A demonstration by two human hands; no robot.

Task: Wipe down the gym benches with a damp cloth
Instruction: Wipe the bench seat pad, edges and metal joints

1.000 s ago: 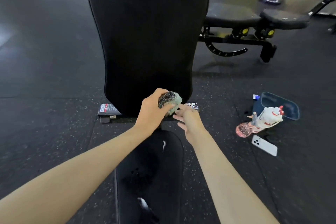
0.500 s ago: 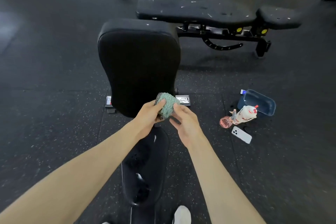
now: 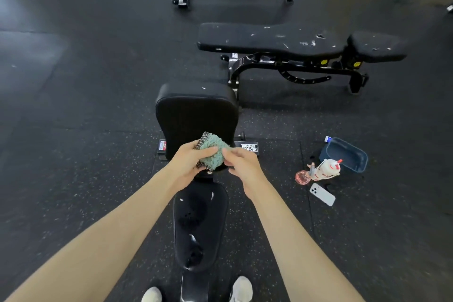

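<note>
Left grip (image 3: 186,165) holds green cloth (image 3: 212,155) — right grip (image 3: 243,165) pinches its edge, over bench (image 3: 196,110).

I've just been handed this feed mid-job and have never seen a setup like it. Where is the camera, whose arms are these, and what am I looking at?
There is no machine here. The single view comes from a wide-angle camera worn on a person's head, looking forward and down, so the two bare arms are the wearer's own. The left hand grips a bunched green knitted cloth with a dark mesh edge, and the right hand pinches its right side. Below them stands a black padded bench with its back raised and its seat near the wearer's light shoes. A second, scuffed black bench lies flat further off. On the black rubber floor to the right are a blue plastic tub, a white-and-red bottle and a white phone.
</note>
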